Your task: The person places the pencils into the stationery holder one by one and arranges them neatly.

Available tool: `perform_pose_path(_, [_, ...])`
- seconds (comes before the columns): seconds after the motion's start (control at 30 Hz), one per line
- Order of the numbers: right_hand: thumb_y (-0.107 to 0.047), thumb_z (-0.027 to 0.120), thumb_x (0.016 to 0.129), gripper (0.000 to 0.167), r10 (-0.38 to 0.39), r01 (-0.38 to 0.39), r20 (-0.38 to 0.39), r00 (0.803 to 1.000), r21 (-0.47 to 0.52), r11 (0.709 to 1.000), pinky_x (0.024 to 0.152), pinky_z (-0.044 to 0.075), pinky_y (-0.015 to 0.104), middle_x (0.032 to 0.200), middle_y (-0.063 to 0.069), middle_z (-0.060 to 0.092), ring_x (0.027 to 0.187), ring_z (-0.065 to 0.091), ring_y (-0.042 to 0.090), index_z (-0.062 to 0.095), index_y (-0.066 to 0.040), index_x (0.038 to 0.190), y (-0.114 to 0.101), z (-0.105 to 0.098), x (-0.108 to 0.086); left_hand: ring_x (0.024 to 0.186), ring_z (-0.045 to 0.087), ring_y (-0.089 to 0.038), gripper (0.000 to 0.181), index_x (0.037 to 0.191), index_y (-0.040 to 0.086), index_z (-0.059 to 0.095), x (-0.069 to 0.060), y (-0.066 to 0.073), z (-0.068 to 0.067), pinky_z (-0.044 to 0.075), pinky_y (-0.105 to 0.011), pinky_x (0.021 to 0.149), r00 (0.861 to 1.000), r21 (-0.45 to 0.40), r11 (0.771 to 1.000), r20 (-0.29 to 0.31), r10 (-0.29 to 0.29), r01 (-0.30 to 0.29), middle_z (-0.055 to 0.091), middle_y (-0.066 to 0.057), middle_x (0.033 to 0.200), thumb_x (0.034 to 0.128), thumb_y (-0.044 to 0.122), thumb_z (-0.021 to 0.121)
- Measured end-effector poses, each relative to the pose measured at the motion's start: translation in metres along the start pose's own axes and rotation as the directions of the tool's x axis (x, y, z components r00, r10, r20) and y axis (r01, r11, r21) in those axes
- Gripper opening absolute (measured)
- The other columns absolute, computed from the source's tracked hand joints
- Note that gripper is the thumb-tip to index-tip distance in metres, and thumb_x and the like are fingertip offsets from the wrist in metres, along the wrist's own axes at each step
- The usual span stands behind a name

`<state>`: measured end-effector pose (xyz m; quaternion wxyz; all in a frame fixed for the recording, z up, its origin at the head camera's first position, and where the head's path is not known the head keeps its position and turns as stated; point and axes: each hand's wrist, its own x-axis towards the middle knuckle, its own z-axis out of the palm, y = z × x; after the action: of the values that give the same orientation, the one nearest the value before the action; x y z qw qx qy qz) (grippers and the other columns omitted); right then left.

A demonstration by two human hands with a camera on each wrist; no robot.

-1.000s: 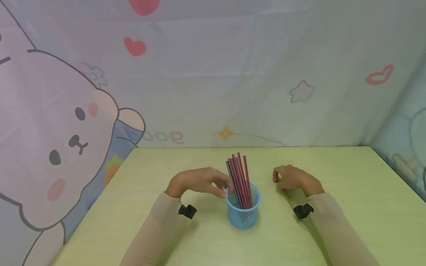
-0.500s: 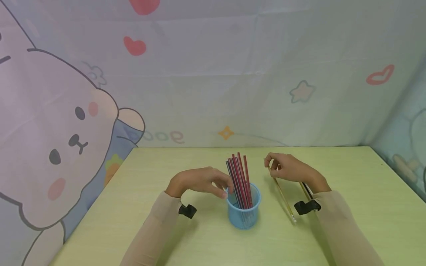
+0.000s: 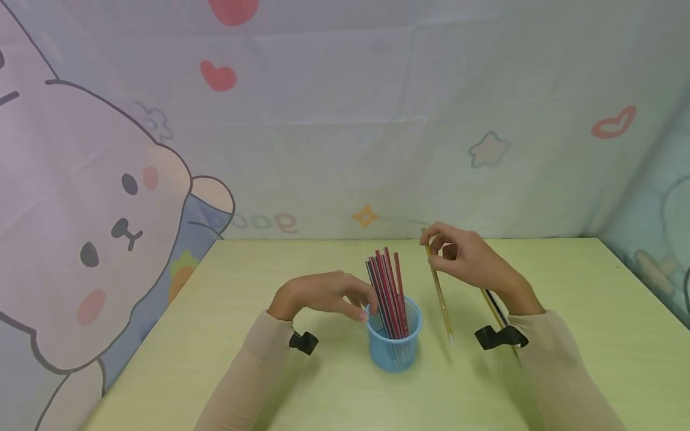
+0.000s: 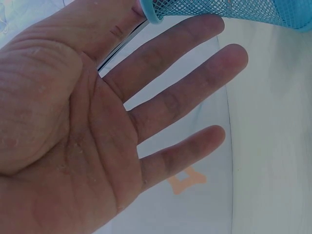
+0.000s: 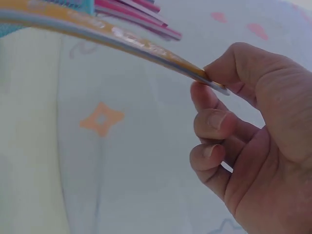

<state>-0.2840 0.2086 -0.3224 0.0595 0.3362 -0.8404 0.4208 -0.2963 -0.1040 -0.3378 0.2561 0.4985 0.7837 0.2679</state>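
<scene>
A blue mesh pencil cup stands on the table, holding several red and dark pencils that lean toward the back. My left hand pinches the cup's rim with thumb and index finger; its other fingers stretch loosely beside the cup in the left wrist view. To the right of the cup, my right hand pinches a yellow pencil near its upper end, the far fingers curled in. That pencil hangs steeply tilted, pale end down. In the right wrist view its shaft crosses toward the cup.
Under the right forearm, a yellow pencil and a dark one lie on the table, partly hidden by the wrist strap. A patterned cloth backdrop rises behind the table's far edge.
My right hand has gone up and slightly left, lifting the yellow pencil from the table into a steeper tilt and uncovering the lying pencils. The left hand and cup have stayed put.
</scene>
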Motion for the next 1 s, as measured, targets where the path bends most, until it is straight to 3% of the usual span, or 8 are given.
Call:
perform_pose_path(0.23, [0.001,0.061,0.095,0.025,-0.054,0.063,-0.119,0.991,0.075,0.995,0.053,0.041,0.026,0.094,0.007,0.058,0.055,0.050,0.015,0.057,-0.015,0.113,-0.020,0.001,0.000,0.106,0.065,-0.007,0.021,0.112,0.005,0.067,0.001,-0.001,0.000,0.051,-0.029,0.096,1.000,0.004,1.000,0.006,0.000,0.000,0.069,-0.010,0.115,0.0967,0.019,0.068])
perform_pose_path(0.57, [0.004,0.060,0.092,0.026,-0.058,0.116,-0.292,0.955,0.189,0.975,0.052,0.041,0.025,0.093,0.012,0.060,0.056,0.050,0.017,0.058,-0.010,0.114,-0.043,0.013,0.001,0.105,0.065,-0.007,0.019,0.111,0.007,0.067,0.000,-0.001,0.000,0.051,-0.028,0.095,1.000,0.012,1.000,-0.001,-0.026,0.026,0.069,-0.007,0.115,0.0967,0.019,0.068])
perform_pose_path(0.77, [0.005,0.060,0.093,0.028,-0.095,0.152,-0.296,0.950,0.177,0.972,0.045,0.034,0.026,0.091,0.009,0.061,0.048,0.040,0.013,0.058,-0.012,0.115,-0.048,0.023,0.003,0.106,0.065,-0.008,0.021,0.112,0.006,0.067,-0.001,0.000,0.000,0.050,-0.027,0.096,1.000,0.004,1.000,-0.002,-0.022,0.022,0.069,-0.008,0.116,0.0966,0.020,0.068])
perform_pose_path(1.0, [0.002,0.063,0.094,0.027,-0.156,0.179,-0.218,0.963,0.090,0.980,0.043,0.031,0.023,0.092,0.005,0.063,0.045,0.036,0.008,0.058,-0.017,0.113,-0.043,0.042,0.009,0.106,0.065,-0.008,0.021,0.111,0.005,0.066,0.000,-0.001,-0.001,0.050,-0.026,0.096,1.000,0.007,1.000,0.000,0.015,-0.015,0.068,-0.011,0.114,0.0973,0.020,0.067])
